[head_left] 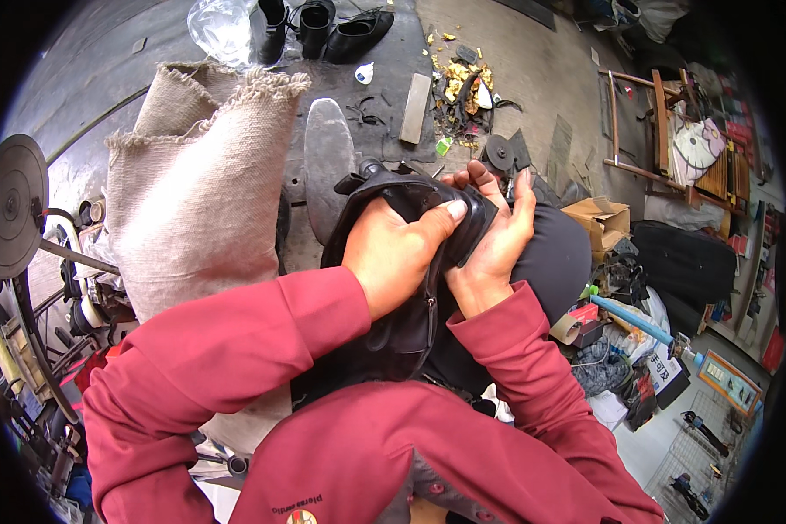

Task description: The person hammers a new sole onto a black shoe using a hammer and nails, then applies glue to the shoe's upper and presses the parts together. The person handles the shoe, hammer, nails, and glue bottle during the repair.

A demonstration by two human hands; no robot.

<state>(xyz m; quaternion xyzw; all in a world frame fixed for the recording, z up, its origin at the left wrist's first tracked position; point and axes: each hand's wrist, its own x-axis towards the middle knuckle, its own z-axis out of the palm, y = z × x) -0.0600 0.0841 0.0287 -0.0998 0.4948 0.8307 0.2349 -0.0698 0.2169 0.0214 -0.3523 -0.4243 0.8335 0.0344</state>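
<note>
What looks like a black leather boot [402,327] with a zipper lies across my lap, held in front of my body. My left hand [391,251] grips it from the left, its fingers tucked into the folds and out of sight. The left thumb presses on a glossy, thick black part [473,225] that resembles the heel or sole. My right hand [498,249] cups that same part from the other side, with palm against it and fingertips pointing up and away. A grey metal foot-shaped plate [327,157] stands just beyond the boot.
Coarse beige cloth [210,192] covers my left leg. Black shoes [314,31] stand at the far left. A grey block [416,107] and yellow scraps [463,83] lie on the floor ahead. To the right are a cardboard box [598,223] and a wooden folding chair [664,131]; a round wheel [13,205] rises at left.
</note>
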